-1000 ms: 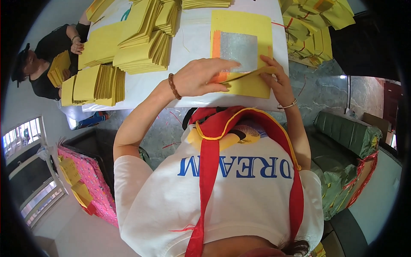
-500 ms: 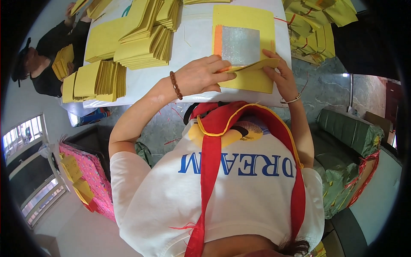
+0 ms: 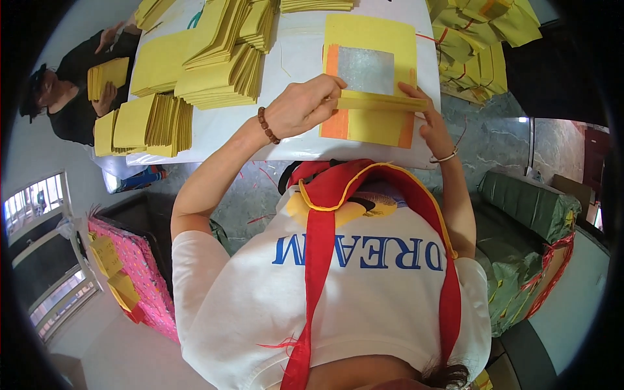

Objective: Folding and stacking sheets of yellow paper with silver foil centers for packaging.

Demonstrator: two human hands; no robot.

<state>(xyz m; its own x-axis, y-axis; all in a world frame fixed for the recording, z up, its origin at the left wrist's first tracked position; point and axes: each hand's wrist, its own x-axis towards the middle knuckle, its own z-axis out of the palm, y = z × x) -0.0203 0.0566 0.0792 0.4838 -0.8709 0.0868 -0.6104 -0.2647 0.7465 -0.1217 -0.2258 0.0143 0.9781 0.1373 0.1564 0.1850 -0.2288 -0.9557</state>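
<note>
On the white table in front of me lies yellow paper [image 3: 367,31] with orange edge strips and a silver-grey rectangle [image 3: 367,68]. Across its middle, a narrow yellow strip of the paper stands folded up. My left hand [image 3: 311,103] is closed on the left end of this fold, its fingers curled under. At the other end my right hand [image 3: 426,116] pinches the fold between thumb and fingers. More yellow paper with orange sides spreads on the near side of the fold, close to the table edge.
Stacks of folded yellow paper [image 3: 218,81] fill the table's left part. Bundles of yellow paper with red ties [image 3: 471,58] lie beyond the right edge. At the far left a person [image 3: 71,97] in black holds yellow paper. Green wrapped bundles [image 3: 526,201] stand at right.
The fold has been raised and straightened across the paper, baring orange strips on its near side. My left hand has curled from flat extended fingers into a grip.
</note>
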